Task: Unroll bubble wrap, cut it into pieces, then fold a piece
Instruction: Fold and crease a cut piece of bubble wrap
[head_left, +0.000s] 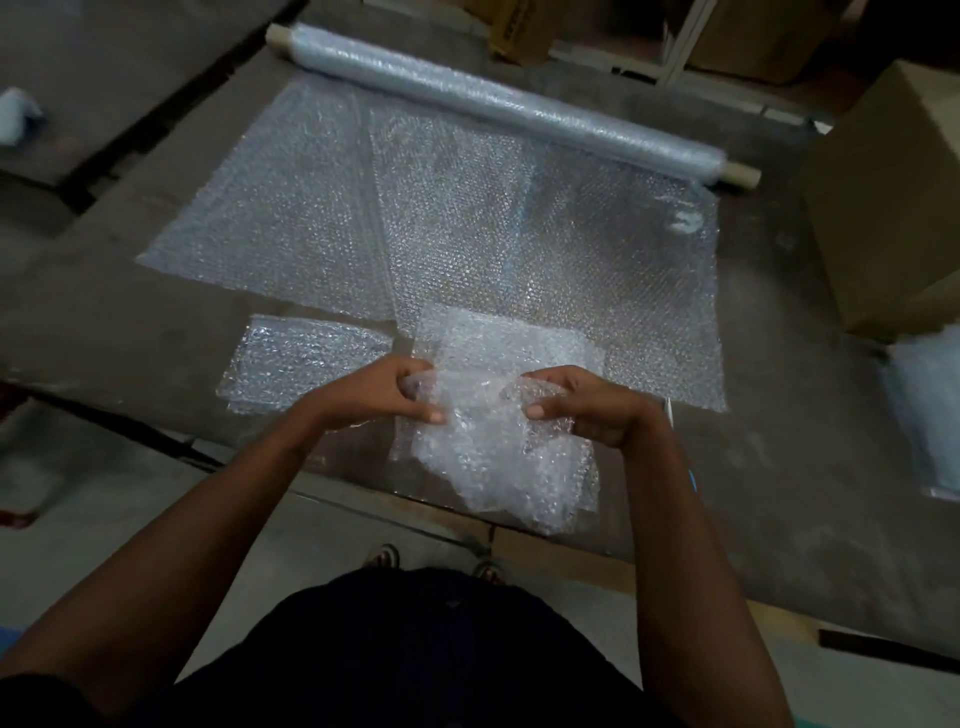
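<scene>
A: Where is the piece being worked on?
B: Low centre of the frame. The crumpled bubble wrap piece (498, 441) hangs between both hands, its lower part drooping past the near edge of the bench (130, 322).
A: And the fingers?
B: The left hand (387, 392) pinches the piece's left edge, thumb in front, fingers (415, 376) curled behind. The right hand (582, 405) does the same on the right edge, thumb pressed on the front, fingers wrapped into the plastic. Both are closed on it, with the wrap bunched between them.
A: The rest of the wrap?
B: The roll (493, 98) lies diagonally across the upper part of the frame, an unrolled sheet (441, 218) spreading from it toward the hands. A small folded stack (301, 364) lies on the bench just left of the left hand.
A: Anything else?
B: A cardboard box (893, 197) stands at the right edge.
</scene>
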